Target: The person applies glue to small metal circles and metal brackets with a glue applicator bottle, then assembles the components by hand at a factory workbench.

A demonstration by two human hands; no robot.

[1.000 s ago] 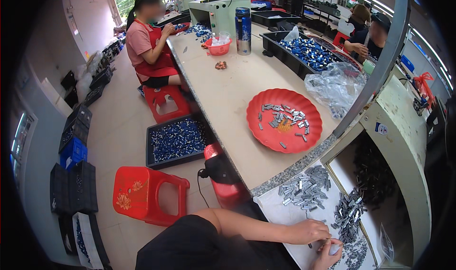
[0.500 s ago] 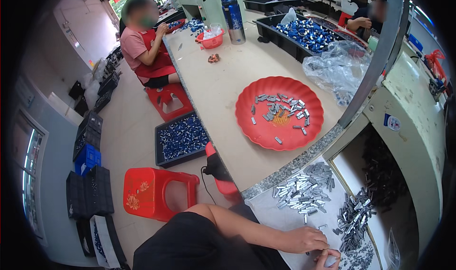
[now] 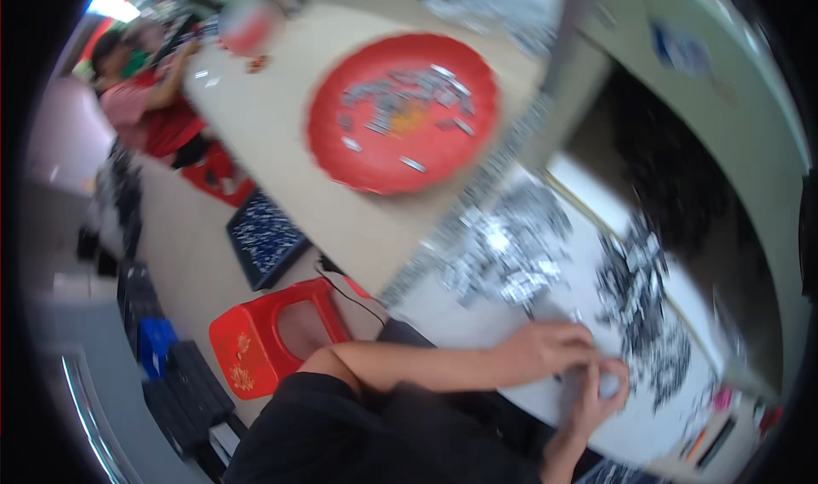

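My left hand reaches across the white work surface, its bent fingers meeting my right hand. The right hand's thumb and finger curl into a ring, with something pale inside it. Blur hides what small piece, if any, is pinched between the two hands. Just beyond them lies a spread pile of shiny silver metal pieces. Darker grey metal pieces are heaped right of the hands, with a scatter of much smaller metal bits below that heap.
A red scalloped plate with several metal pieces sits on the stone-edged table. A red stool and a tray of blue parts stand left. A pale green machine housing rises at right. A co-worker sits far left.
The view has swung, shifting the plate and table up and left, and the picture is blurred. My hands stay together; more of my right forearm shows.
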